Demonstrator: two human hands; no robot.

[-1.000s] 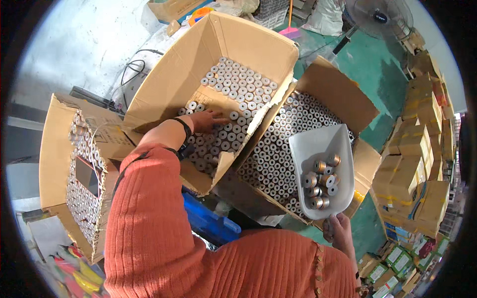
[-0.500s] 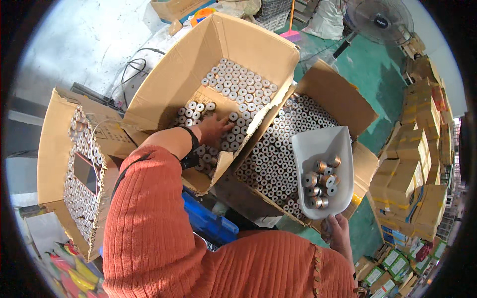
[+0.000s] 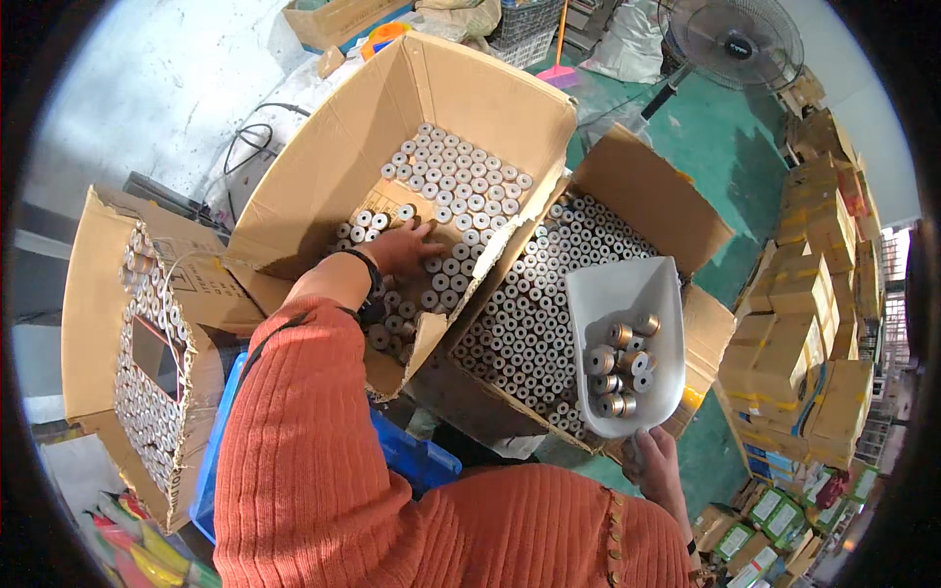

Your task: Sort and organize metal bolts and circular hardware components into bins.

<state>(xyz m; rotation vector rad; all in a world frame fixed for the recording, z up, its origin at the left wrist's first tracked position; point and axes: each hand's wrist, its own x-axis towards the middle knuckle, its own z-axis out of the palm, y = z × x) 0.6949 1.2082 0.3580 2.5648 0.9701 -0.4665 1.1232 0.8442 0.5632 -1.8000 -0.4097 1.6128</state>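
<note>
Fingers (image 3: 425,233) of your left hand (image 3: 395,252) are spread and bent down over copper-coloured spools (image 3: 463,176) standing on end in the middle cardboard box (image 3: 319,181); whether they pinch one cannot be told, since their undersides are hidden. Brown cardboard shows between two groups there, so a light, flat-handed touch should steady the loose ones without toppling the upright rows. Your right hand (image 3: 655,463) is wrapped around the handle of a white scoop (image 3: 659,294), where more spools lie on their sides and ends; best hold its mouth slightly raised, as they would probably roll. The scoop hangs over the right-hand cardboard box (image 3: 649,196), packed with upright spools, so mind its raised flaps. To your left, another cardboard box (image 3: 83,323) holds stacked spools, and a pedestal fan (image 3: 735,44) stands beyond, well apart.
</note>
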